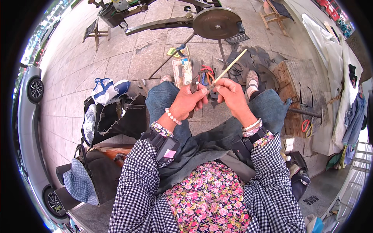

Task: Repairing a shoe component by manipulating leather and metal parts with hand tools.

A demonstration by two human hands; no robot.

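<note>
My left hand (189, 100) is closed around a narrow tool, with a greyish end (194, 85) above the fist and a brown end (191, 113) below it; its kind is hard to tell. Close beside it, my right hand (232, 94) pinches a thin pale stick (235, 62) that slants up and to the right. The stick's lower end is near the fingertips of both hands, and what lies between them is too small to make out. On the ground just beyond are red-handled tools (206, 70), black scissors (235, 69) and a white-and-blue tray (186, 70).
A machine with a large wheel (211, 24) stands ahead, near dark scraps (258, 56). A black bag (116, 116) lies at left. At right stands a wooden box (289, 77), with a hammer (305, 112) and red-handled scissors (306, 125). Two folding stools (96, 35) stand farther off.
</note>
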